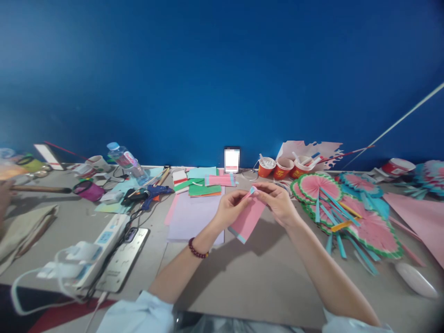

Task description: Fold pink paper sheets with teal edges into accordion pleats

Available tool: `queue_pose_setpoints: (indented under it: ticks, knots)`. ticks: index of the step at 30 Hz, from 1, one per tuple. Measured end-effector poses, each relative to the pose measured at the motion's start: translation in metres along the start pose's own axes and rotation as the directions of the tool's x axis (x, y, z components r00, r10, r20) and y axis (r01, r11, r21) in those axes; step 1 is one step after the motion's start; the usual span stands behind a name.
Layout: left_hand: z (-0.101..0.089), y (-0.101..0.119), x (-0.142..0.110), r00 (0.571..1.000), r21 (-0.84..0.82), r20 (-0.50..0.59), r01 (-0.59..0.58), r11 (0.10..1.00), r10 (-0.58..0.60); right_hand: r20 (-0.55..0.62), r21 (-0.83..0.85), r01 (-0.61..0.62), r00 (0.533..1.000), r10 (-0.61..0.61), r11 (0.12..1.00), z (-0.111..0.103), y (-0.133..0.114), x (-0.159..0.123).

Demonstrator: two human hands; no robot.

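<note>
Between my two hands a sheet of pink paper [250, 219] with pale blue edge strips is held above the table, tilted. Its top end is folded or curled where my fingertips meet. My left hand [233, 206] pinches the upper left side, with a beaded bracelet [198, 249] on that wrist. My right hand [277, 202] pinches the top right corner, thumb against the fold. Behind my left hand lie sheets of lilac paper [194, 217]. A pleated pink paper strip [219, 180] rests on green paper [204, 189] farther back.
To the right lie several pink paper fans [321, 187] with green edges, and a white mouse [416, 280]. Red paper cups [266, 168] and a lit phone [232, 160] stand by the blue wall. On the left are a glue gun [154, 195], bottle [128, 162], power strip [102, 249] and phone [123, 259].
</note>
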State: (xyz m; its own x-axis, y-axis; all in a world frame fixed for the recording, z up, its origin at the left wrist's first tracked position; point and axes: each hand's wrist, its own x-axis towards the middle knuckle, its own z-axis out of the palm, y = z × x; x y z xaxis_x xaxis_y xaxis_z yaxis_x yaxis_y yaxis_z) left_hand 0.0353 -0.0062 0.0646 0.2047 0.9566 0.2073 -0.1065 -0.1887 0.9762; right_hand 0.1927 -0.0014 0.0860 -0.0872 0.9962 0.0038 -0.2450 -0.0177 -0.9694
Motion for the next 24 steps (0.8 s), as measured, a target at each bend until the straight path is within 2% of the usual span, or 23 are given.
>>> queue_pose_setpoints:
  ticks: [5,12,17,24]
  knots:
    - [0.0002,0.0016,-0.0017,1.0,0.007,0.009,-0.016,1.0,0.016,0.011,0.032,-0.025,1.0,0.025,0.999,0.0023,-0.0037,-0.0006]
    - [0.0009,0.005,-0.0052,0.999,0.057,-0.018,-0.028,0.998,0.029,0.012,0.009,0.0,1.0,-0.001,1.0,0.0026,-0.0032,-0.0016]
    - [0.0015,0.0072,-0.0062,0.998,0.122,-0.037,-0.048,0.991,0.053,-0.002,-0.059,0.034,0.999,-0.034,0.998,-0.0006,0.0015,-0.001]
    - [0.0016,0.0097,-0.0073,0.994,0.206,-0.037,-0.098,0.974,0.107,0.143,-0.142,0.085,0.988,-0.064,0.986,-0.0063,-0.0051,-0.002]
